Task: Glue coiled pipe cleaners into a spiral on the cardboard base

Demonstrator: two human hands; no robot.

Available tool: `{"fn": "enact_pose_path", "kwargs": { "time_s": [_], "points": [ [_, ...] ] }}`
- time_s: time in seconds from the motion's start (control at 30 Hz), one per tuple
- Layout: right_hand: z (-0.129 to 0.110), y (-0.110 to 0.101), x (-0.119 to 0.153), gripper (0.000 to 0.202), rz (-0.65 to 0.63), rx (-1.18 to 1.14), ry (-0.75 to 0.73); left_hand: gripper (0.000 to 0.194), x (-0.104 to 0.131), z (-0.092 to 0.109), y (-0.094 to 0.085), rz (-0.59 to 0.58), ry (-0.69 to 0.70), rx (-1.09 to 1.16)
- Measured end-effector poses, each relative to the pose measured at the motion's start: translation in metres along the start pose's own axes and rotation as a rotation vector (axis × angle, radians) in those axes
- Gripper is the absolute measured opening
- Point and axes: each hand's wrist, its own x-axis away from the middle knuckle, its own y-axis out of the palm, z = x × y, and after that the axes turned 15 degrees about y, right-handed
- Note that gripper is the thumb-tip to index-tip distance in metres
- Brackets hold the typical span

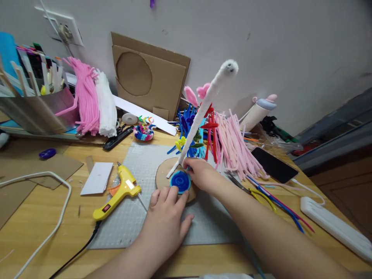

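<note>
A round wooden slice (pixel 163 169) lies on the grey cutting mat (pixel 203 228). On it is a blue coiled disc (pixel 180 181) with a light blue rim. My left hand (pixel 167 211) rests at the near edge of the slice and disc, fingers spread. My right hand (pixel 200 172) has its fingers closed at the base of a tall white fuzzy stem (pixel 200 112), at the far right of the slice; what its fingertips hold is hidden. The stem leans right, its rounded tip up high. Yellow, green, red and pink fuzzy pieces show beside the stem.
A yellow glue gun (pixel 122 192) lies left of the slice, its black cable running forward. Pliers (pixel 252 192), a phone (pixel 274 164) and a white power strip (pixel 334 226) lie right. Pipe cleaner bundles (pixel 229 143) and leaning cardboard (pixel 162 77) stand behind.
</note>
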Motion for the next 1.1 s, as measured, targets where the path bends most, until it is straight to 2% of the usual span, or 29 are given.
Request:
{"fn": "enact_pose_path", "kwargs": {
  "time_s": [0.17,0.33,0.57,0.77,0.97,1.1],
  "points": [
    [0.001,-0.003,0.003,0.023,-0.01,0.043,0.018,0.047,-0.006,0.002,0.001,0.002,0.015,-0.027],
    [-0.004,-0.005,-0.001,0.018,-0.032,0.104,0.073,0.056,-0.019,0.004,0.001,0.022,0.015,-0.087],
    [-0.015,-0.008,0.001,0.014,-0.087,0.062,0.011,0.051,-0.032,0.003,-0.002,0.031,-0.024,-0.09],
    [-0.014,-0.012,0.0,0.023,-0.12,-0.157,0.091,0.051,-0.032,0.001,-0.001,0.019,-0.051,-0.083],
    [-0.002,-0.019,0.001,0.035,-0.304,-0.519,0.263,0.056,-0.031,0.0,0.0,0.035,-0.042,-0.067],
    [0.008,-0.018,-0.001,0.028,-0.329,-0.682,0.312,0.051,-0.032,0.0,0.0,0.045,-0.034,-0.06]
  ]
}}
